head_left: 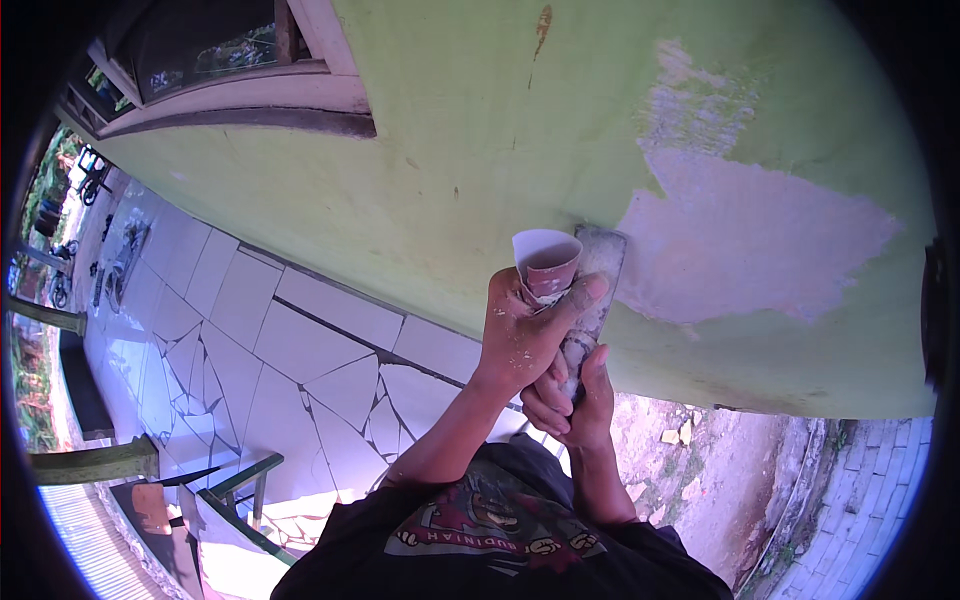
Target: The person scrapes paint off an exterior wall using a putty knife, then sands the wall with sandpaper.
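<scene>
The work on the wall (470, 180) is looking partway along, as far as one can judge. A broad pale patch (740, 240) is standing out against the green paint, mostly smooth to the eye, while the streaky area (695, 105) above it is showing green through the pale marks and is probably needing more attention. The patch's edges are running ragged, with no green paint covering its main part, so the finish there is seemingly left to do.

The left hand (525, 335) is closing around a rolled sheet (548, 262), which is poking up between thumb and forefinger with its open end flaring like a cup. That hand's thumb is also lying across the flat tool (603, 260), and pale specks are dotting its back. The right hand (588, 412) is clamping the tool's lower end, its fingers curling around from one side and its thumb lying along the other.

The tool is slanting up in front of the person's body, its top end lying just beside the patch's left edge; whether it is touching the wall, I cannot tell. The tiled floor (250, 300) is stretching away to the left.
</scene>
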Available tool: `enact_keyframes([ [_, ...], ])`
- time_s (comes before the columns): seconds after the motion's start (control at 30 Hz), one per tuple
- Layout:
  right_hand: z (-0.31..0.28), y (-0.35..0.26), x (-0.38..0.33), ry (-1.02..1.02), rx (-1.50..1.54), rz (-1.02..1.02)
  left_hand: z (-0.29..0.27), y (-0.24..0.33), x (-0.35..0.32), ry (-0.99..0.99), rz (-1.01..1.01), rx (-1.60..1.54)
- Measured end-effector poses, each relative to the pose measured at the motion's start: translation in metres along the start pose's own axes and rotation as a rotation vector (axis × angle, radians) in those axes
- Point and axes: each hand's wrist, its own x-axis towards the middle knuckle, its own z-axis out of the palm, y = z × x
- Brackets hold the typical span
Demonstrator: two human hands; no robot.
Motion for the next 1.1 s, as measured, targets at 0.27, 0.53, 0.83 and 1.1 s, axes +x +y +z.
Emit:
enact_keyframes([
  [0.27, -0.006, 0.013, -0.004, 0.014, 0.093, -0.005, -0.001, -0.005, 0.000, -0.006, 0.030, 0.007],
  [0.53, -0.004, 0.016, -0.004, 0.040, 0.085, -0.035, 0.003, -0.008, 0.001, 0.015, 0.164, 0.050],
  [0.83, -0.008, 0.021, -0.016, 0.163, 0.159, 0.007, 0.001, -0.020, -0.003, 0.053, 0.295, 0.116],
  [1.1, -0.010, 0.017, -0.014, 0.127, 0.261, 0.034, 0.003, -0.048, 0.009, 0.126, 0.458, 0.073],
])
